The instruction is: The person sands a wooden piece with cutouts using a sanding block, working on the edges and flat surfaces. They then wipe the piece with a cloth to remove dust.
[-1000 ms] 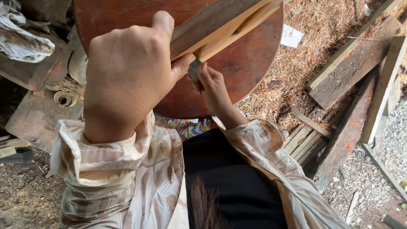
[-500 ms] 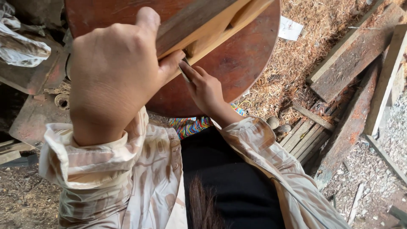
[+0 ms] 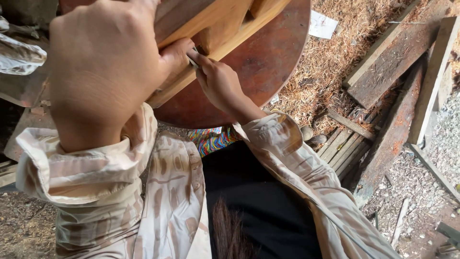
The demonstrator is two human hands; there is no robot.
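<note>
At upper centre of the frame, a small grey blade (image 3: pixel 192 58) is pinched in the closed fingers of the right hand (image 3: pixel 218 84) and is now driven further up against the pale wooden piece (image 3: pixel 225 29) than a second ago. The piece is gripped by the left hand (image 3: pixel 103 67), fingers curled tight, over the round reddish board (image 3: pixel 268 62). The carving stroke seems underway.

Outdoor daylight, no walls showing. Ground (image 3: pixel 421 192) is lying bare: dirt and gravel, with sawdust and wood shavings (image 3: pixel 330 57) spreading at upper right. Weathered planks (image 3: pixel 393 72) are lying crosswise at right, thinner slats (image 3: pixel 342 151) stacking beside them. Rusty metal plate (image 3: pixel 24 124) is sitting at left, crumpled plastic sheet (image 3: pixel 19 55) above it.
</note>
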